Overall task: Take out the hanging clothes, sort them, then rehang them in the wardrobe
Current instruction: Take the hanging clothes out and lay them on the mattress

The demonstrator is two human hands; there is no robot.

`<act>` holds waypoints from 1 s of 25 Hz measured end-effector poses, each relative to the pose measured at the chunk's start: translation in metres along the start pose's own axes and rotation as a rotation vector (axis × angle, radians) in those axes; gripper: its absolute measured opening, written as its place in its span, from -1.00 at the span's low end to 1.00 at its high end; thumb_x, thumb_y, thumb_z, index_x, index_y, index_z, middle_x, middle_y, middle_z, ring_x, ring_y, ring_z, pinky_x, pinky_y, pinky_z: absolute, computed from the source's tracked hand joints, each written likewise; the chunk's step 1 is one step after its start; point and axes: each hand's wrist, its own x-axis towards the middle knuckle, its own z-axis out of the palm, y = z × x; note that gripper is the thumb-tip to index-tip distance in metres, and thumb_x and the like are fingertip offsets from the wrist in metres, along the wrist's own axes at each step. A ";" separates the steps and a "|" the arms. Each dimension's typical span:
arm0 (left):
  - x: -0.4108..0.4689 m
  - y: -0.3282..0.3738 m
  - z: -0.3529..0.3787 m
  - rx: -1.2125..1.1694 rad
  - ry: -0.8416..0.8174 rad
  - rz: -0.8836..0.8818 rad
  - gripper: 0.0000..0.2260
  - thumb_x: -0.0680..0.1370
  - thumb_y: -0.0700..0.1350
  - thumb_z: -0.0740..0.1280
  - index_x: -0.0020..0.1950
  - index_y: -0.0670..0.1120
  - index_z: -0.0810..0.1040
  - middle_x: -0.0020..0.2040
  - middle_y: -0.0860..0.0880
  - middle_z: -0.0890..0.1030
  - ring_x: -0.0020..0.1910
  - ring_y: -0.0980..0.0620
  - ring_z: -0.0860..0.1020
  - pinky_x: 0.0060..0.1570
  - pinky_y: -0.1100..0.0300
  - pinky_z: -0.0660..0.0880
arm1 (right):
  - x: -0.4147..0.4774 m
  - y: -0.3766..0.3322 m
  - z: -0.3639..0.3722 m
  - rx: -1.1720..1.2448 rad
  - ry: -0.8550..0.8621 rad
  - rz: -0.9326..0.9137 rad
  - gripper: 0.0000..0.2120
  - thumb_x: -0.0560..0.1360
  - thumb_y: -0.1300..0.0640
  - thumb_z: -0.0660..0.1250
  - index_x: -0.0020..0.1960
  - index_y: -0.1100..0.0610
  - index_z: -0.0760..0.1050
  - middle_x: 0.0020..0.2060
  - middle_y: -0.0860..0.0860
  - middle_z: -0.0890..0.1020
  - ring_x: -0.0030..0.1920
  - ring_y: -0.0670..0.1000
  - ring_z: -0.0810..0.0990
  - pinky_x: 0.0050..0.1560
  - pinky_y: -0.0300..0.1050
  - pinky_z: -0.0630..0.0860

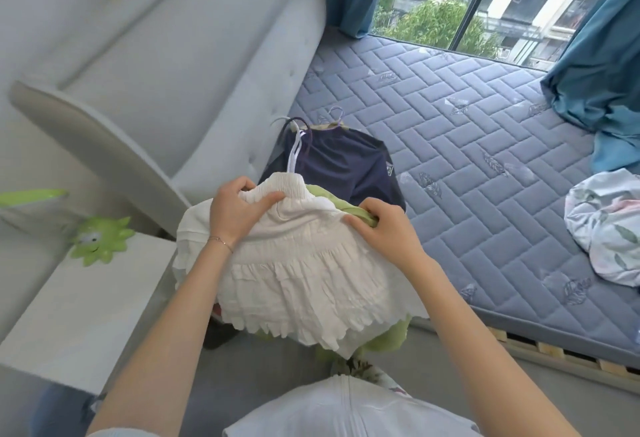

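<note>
Left hand (239, 209), right hand (381, 227) on white skirt (304, 273); navy garment (346, 166) patch (389, 170) illegible.

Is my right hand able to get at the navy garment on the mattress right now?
Probably, once it lets go: the right hand pinches the green cloth, and the navy garment lies just beyond it, unblocked.

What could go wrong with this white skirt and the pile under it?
The white skirt and the green garment under it overhang the mattress edge, so they might slide to the floor. The hanger hooks by the navy top lie bunched and could tangle.
</note>
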 end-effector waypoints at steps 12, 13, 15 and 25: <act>0.171 0.053 0.108 0.019 -0.058 0.035 -0.54 0.27 0.22 0.54 -0.38 -0.03 0.35 -0.44 0.11 0.35 -0.39 0.12 0.34 -0.30 0.18 0.29 | 0.162 0.058 -0.066 0.009 0.099 0.096 -0.76 0.48 -0.06 0.36 -0.20 0.08 0.43 -0.41 -0.07 0.50 -0.32 -0.07 0.47 -0.33 -0.11 0.33; 0.189 0.052 0.113 0.015 -0.070 0.027 -0.54 0.26 0.25 0.53 -0.39 -0.02 0.35 -0.45 0.11 0.35 -0.39 0.12 0.34 -0.31 0.18 0.30 | 0.179 0.060 -0.066 0.016 0.114 0.107 -0.76 0.47 -0.06 0.37 -0.20 0.08 0.44 -0.41 -0.07 0.50 -0.31 -0.06 0.47 -0.33 -0.11 0.34; 0.221 0.050 0.123 0.009 -0.092 0.025 -0.51 0.21 0.33 0.46 -0.39 -0.02 0.34 -0.45 0.10 0.34 -0.40 0.09 0.33 -0.33 0.17 0.29 | 0.208 0.064 -0.064 0.010 0.141 0.127 -0.77 0.48 -0.08 0.37 -0.19 0.07 0.45 -0.40 -0.09 0.51 -0.29 -0.03 0.49 -0.28 -0.07 0.39; 0.375 -0.013 0.220 0.041 -0.223 -0.047 -0.39 0.18 0.44 0.40 -0.33 -0.13 0.44 -0.42 0.08 0.43 -0.34 0.04 0.39 -0.25 0.09 0.37 | 0.357 0.123 -0.029 -0.067 0.210 0.264 -0.74 0.52 -0.08 0.32 -0.19 0.07 0.38 -0.40 -0.11 0.45 -0.24 0.00 0.47 -0.27 -0.06 0.34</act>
